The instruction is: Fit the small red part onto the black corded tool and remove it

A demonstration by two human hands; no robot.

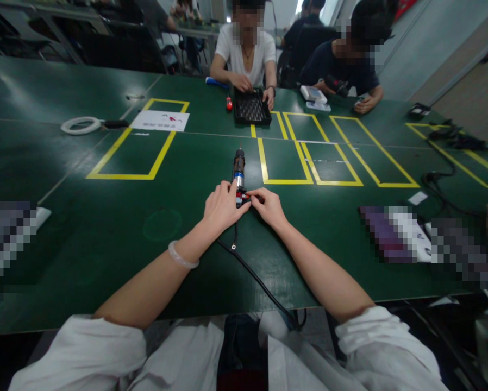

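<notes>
A corded electric drill (239,165) with bare inner parts lies on the green table, its dark nose and thin bit pointing away from me. Behind the nose a silver and blue motor section shows, then a small red part near my fingers. My left hand (223,205) wraps round the drill's rear end from the left, thumb across the near side. From the right, my right hand (270,206) pinches by the red part; what its fingertips hold is too small to make out. A black cable (260,279) with a ring terminal (233,247) beside it trails toward the table's near edge.
Yellow tape rectangles (287,181) mark the green table (105,244). Across sits a person with a black tray (252,108) of small parts; another person handles a tool at right. A white cable coil (81,125) and paper sheet (160,120) lie left, dark cables (464,136) right.
</notes>
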